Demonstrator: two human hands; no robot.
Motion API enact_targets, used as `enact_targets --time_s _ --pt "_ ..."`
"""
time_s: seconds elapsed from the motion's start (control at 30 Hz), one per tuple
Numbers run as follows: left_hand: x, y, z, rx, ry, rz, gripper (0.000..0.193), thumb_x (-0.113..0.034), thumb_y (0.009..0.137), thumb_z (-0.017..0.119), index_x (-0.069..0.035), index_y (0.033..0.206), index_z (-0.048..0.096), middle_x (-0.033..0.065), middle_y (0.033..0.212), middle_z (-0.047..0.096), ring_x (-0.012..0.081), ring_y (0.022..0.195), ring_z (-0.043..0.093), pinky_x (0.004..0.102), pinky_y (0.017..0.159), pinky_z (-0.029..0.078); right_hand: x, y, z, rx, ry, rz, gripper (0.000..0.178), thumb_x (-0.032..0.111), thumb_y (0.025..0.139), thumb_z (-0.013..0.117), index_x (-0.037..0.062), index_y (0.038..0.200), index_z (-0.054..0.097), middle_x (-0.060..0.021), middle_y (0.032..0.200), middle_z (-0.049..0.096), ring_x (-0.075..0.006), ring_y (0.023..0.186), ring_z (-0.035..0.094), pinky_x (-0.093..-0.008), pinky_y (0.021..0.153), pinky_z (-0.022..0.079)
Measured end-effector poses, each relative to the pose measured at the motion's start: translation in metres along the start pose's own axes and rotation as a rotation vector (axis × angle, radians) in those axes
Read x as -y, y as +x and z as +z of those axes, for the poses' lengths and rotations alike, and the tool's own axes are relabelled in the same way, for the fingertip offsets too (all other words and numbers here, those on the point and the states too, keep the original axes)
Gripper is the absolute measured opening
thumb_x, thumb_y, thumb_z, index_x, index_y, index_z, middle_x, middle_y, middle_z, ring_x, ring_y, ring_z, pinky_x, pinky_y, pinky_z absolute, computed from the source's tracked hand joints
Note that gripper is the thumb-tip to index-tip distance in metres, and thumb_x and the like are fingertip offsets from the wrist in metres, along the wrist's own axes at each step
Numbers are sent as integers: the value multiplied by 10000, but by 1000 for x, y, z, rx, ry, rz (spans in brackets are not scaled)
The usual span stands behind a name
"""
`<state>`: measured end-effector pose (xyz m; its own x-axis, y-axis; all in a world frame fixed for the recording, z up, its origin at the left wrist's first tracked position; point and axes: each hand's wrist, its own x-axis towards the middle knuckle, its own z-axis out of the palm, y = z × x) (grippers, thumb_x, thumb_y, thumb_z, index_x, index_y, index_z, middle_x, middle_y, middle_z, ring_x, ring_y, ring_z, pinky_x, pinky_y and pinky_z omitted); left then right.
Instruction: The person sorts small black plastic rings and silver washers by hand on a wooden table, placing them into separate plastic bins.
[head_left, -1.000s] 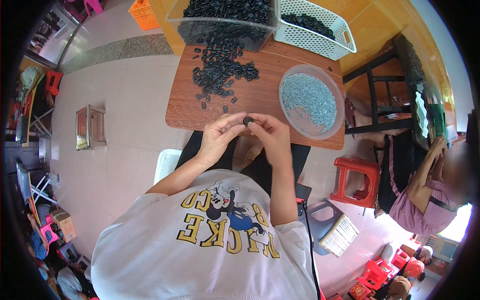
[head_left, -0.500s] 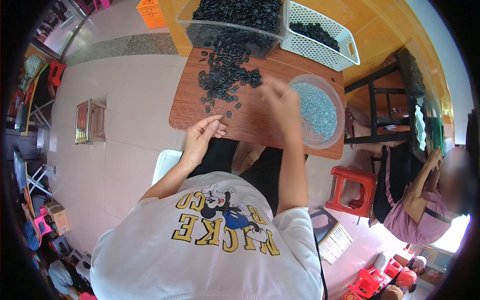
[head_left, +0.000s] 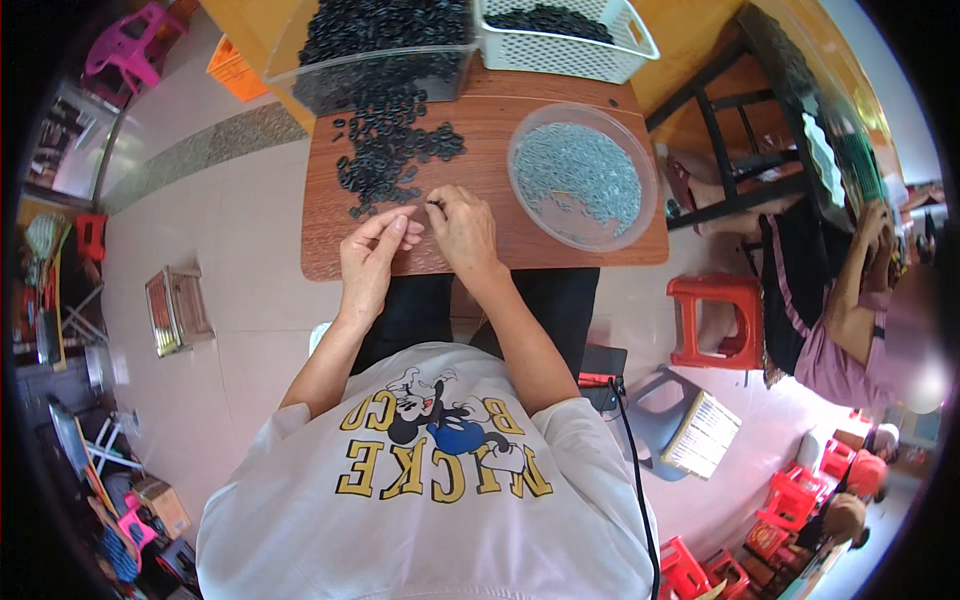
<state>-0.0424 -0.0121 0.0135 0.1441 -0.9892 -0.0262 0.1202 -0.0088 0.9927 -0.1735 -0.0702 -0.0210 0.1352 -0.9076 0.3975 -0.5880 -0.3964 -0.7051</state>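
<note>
Right hand pinches 1 small black piece, left hand (can't tell its grip) just beside, above the brown table

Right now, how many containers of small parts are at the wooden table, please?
3: a clear rectangular bin, far left; a white perforated basket, far right; a round clear bowl, nearer right.

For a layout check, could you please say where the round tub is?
In the head view, the round tub is right of the right hand and below the white basket, on the table.
</note>
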Motion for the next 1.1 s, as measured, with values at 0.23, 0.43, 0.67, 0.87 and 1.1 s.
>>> enact_targets --time_s 0.23,0.43,0.67,0.87,1.1 --pt "-29 34 61 318 399 220 163 -66 843 616 -2 984 666 70 900 648 128 793 597 245 701 462 6 -67 -63 -23 558 243 168 58 807 653 14 969 655 -75 774 614 -120 671 569 -244 616 451" --pt "-1 67 136 631 766 423 112 -35 753 656 38 839 650 168 843 609 324 812 606 379 702 474 -24 -130 -76 -48 896 545 205 43 835 637 37 1036 671 -13 864 602 -67 783 540 -203 683 436" --pt "25 76 168 659 997 530 102 -24 737 666 45 810 647 191 829 603 351 829 600 407 719 470 -29 -141 -87 -111 970 604 259 53 816 672 43 1074 657 18 830 566 -46 745 509 -181 670 426" --pt "33 81 168 690 1002 600 128 -38 753 649 55 838 626 204 835 600 365 810 588 409 716 470 -32 -134 -94 -115 1035 602 215 29 816 658 30 1030 652 13 819 617 -51 735 538 -173 659 426" --pt "-9 45 126 588 157 -177 93 -59 864 599 -15 935 640 37 884 623 106 778 591 253 675 488 -22 -103 -119 -263 1149 610 188 -2 824 624 0 1011 647 -38 881 661 -80 766 578 -200 690 441"
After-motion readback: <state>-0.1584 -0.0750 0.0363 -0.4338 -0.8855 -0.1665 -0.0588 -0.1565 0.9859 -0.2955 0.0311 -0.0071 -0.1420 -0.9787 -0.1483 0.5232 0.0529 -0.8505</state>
